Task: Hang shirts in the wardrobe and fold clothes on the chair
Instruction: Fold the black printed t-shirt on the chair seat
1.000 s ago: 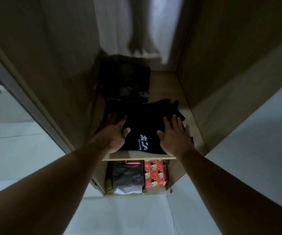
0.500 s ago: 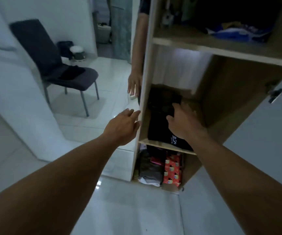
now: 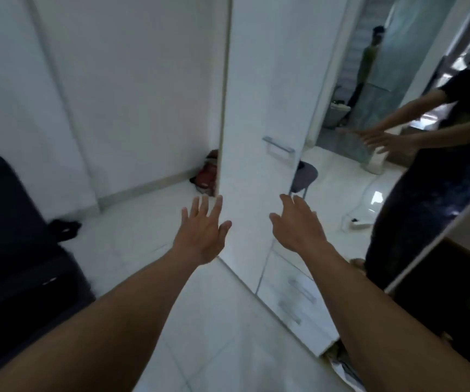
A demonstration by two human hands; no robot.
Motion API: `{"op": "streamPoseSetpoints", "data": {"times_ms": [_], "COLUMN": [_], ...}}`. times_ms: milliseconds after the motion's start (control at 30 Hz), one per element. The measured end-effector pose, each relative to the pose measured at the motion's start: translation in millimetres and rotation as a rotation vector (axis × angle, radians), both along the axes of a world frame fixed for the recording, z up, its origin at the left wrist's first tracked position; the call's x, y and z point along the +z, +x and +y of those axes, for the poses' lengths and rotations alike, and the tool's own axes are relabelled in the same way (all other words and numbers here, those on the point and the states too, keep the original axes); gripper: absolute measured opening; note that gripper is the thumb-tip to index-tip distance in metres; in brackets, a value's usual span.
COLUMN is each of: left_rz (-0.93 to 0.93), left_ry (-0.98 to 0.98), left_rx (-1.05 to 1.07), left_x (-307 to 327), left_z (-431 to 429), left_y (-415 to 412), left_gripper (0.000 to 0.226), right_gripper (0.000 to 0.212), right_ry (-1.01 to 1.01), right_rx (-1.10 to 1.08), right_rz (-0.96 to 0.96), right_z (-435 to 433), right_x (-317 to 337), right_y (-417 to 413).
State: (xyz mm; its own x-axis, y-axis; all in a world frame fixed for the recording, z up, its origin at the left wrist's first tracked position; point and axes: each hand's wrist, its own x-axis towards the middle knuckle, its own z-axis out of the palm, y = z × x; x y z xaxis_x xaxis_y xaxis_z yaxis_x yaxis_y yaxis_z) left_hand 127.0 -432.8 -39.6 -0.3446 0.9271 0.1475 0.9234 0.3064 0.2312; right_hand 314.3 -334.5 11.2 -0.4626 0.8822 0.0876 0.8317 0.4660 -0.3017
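Note:
My left hand (image 3: 202,230) and my right hand (image 3: 298,224) stretch forward with fingers spread, holding nothing. Between and behind them stands the white wardrobe door (image 3: 256,108) with a metal handle (image 3: 279,147). My right hand is in front of the door's face; whether it touches it I cannot tell. The dark chair (image 3: 10,250) fills the left edge, close to my left forearm. A dark piece of cloth (image 3: 64,227) shows at the chair's far edge. The wardrobe shelves and the folded clothes are out of view.
A mirror panel (image 3: 383,123) right of the door reflects a person with outstretched arms and the room behind. A red bag (image 3: 206,174) lies on the floor in the corner behind the door. White floor tiles (image 3: 214,321) stretch below my arms.
The view has swung left, away from the wardrobe shelf. Both hands have left the folded black shirt and now reach out empty in front of the white door.

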Motion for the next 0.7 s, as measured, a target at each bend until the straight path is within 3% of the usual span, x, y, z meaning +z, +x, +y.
{"op": "streamPoseSetpoints", "data": {"times_ms": [367,700], "left_rz": [-0.038,-0.088], "left_ry": [-0.022,-0.084], "left_rx": [0.475,0.761], "left_x": [4.8,-78.6], "left_z": [-162.4,-263.2], "left_y": [-213.3,-357.0], "left_gripper": [0.064,0.066], "right_gripper": [0.060,0.063], "right_ry": [0.000,-0.081], "right_rx": [0.469,0.764], "right_rz": [0.007,-0.055], "right_z": [-75.3,-147.6], "right_x": [6.4,-78.4], "right_y": [-273.8,-475.1]}}
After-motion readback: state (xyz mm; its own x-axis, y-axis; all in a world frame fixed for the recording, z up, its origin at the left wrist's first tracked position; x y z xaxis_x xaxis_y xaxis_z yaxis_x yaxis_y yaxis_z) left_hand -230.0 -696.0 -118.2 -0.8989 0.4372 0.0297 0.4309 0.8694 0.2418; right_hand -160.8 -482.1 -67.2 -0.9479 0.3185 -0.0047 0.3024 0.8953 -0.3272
